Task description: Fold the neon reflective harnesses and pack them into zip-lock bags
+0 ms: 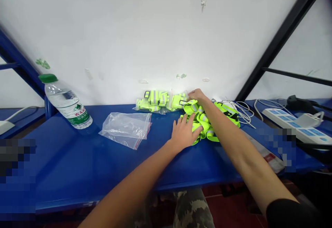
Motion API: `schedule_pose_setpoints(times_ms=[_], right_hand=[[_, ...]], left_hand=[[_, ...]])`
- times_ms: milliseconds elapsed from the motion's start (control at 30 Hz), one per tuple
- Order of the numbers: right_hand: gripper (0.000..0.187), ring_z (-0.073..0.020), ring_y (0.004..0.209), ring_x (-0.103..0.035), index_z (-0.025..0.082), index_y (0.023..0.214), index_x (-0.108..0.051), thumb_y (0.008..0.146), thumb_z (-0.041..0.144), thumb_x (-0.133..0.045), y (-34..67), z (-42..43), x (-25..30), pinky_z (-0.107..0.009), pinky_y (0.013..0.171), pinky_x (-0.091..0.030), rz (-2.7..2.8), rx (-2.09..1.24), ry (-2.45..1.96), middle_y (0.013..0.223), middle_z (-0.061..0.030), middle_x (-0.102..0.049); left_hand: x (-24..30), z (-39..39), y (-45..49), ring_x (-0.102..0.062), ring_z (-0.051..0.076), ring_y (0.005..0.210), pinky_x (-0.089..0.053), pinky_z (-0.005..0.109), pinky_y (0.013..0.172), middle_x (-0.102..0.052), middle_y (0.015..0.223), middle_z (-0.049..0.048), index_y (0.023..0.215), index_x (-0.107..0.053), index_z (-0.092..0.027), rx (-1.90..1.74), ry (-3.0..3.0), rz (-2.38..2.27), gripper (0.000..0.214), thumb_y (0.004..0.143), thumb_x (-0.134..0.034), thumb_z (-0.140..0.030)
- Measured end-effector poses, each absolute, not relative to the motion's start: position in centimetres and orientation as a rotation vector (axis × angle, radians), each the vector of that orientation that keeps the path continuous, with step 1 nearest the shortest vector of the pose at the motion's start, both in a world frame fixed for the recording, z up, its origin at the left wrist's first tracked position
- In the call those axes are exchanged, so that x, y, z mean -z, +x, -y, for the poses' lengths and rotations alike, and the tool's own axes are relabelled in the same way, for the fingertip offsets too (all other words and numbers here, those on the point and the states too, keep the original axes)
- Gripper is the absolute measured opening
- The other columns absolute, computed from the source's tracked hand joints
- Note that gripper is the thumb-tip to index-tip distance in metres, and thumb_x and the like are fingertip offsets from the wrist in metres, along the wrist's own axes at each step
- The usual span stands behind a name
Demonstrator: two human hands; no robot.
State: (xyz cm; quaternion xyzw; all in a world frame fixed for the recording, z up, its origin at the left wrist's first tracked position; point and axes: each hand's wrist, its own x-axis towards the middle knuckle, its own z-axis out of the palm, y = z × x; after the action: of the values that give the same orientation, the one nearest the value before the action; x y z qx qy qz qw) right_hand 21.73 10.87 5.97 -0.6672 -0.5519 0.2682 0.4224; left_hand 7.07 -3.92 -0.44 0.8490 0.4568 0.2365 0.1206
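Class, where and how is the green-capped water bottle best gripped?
Grip the water bottle around its labelled lower body, probably coming from the person's right. It is rounded there, suiting a wrapped hand; the blue frame flanks its left and the white wall stands behind, leaving the right side easier.

1. A clear plastic bottle (64,100) with a green cap and green-and-white label stands at nine o'clock on a glossy blue tabletop (77,165).
2. A long white power strip (287,122) with blue socket panels lies at three o'clock.
3. Thin, loosely coiled white cables (245,114) lie at three o'clock, nearer the centre.
4. A slanting black metal post (280,36) rises at two o'clock.
5. A scuffed white wall (155,31) fills twelve o'clock.
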Motion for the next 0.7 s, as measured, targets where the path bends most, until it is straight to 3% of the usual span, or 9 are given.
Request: schedule_pose_setpoints(times_ms=[100,200,300,367,500,700], right_hand=[[0.021,-0.0147,0.066,-0.058,0.014,0.076,-0.060,0.065,0.004,-0.075,21.8,-10.4,-8.9,-0.033,0.066,-0.051,1.263,-0.754,-1.460,0.054,0.0029,-0.056],[0.020,-0.0127,0.070,-0.062,0.017,0.081,-0.063,0.067,0.005,-0.072,21.8,-8.6,-13.0,-0.031,0.072,-0.053,1.237,-0.802,-1.241,0.067,0.0013,-0.063],[0.022,-0.0166,0.075,-0.064,0.022,0.070,-0.066,0.058,0.012,-0.081,20.6,-5.2,-15.3,-0.034,0.072,-0.056,1.270,-0.898,-1.009,0.071,-0.0010,-0.068],[0.025,-0.0174,0.071,-0.064,0.022,0.067,-0.068,0.051,0.015,-0.085,19.0,-2.5,-14.7,-0.033,0.069,-0.055,1.292,-0.953,-0.906,0.066,-0.0010,-0.068],[0.035,-0.0118,0.061,-0.061,0.014,0.073,-0.069,0.045,0.021,-0.089,16.0,1.0,-10.1,-0.027,0.062,-0.051,1.378,-1.051,-0.892,0.064,-0.0004,-0.068],[0.050,-0.0090,0.058,-0.061,0.017,0.075,-0.062,0.037,0.017,-0.094,15.8,1.7,-5.9,-0.023,0.063,-0.049,1.256,-1.304,-0.842,0.061,0.0046,-0.066]], left_hand=[[0.5,2.9,7.5,-0.052,0.035,0.125,-0.043,0.050,0.101,-0.055,0.137,0.0154,0.151,-0.031,-0.022,-0.790,2.433,-1.437,0.070,0.093,-0.043,-0.059],[-0.9,2.6,6.4,-0.052,0.033,0.124,-0.044,0.045,0.100,-0.056,0.133,0.0157,0.143,-0.041,-0.019,-1.047,2.344,-1.467,0.069,0.087,-0.056,-0.057],[-3.5,2.8,4.4,-0.057,0.026,0.115,-0.044,0.039,0.100,-0.062,0.117,0.0130,0.117,-0.056,-0.017,-1.556,2.148,-1.349,0.033,0.089,-0.057,-0.036],[-5.2,3.0,3.2,-0.062,0.019,0.094,-0.050,0.031,0.084,-0.065,0.097,0.0081,0.096,-0.057,-0.019,-1.779,1.892,-1.164,0.017,0.091,-0.054,-0.034],[-6.0,2.7,1.4,-0.052,0.010,0.048,-0.042,0.022,0.049,-0.050,0.056,-0.0039,0.073,-0.046,-0.020,-1.475,1.624,-0.847,0.038,0.092,-0.052,-0.052],[-4.8,2.1,0.4,-0.043,0.006,0.036,-0.032,0.019,0.038,-0.042,0.053,-0.0087,0.080,-0.049,-0.021,-1.111,1.517,-0.821,0.025,0.091,-0.055,-0.042]])
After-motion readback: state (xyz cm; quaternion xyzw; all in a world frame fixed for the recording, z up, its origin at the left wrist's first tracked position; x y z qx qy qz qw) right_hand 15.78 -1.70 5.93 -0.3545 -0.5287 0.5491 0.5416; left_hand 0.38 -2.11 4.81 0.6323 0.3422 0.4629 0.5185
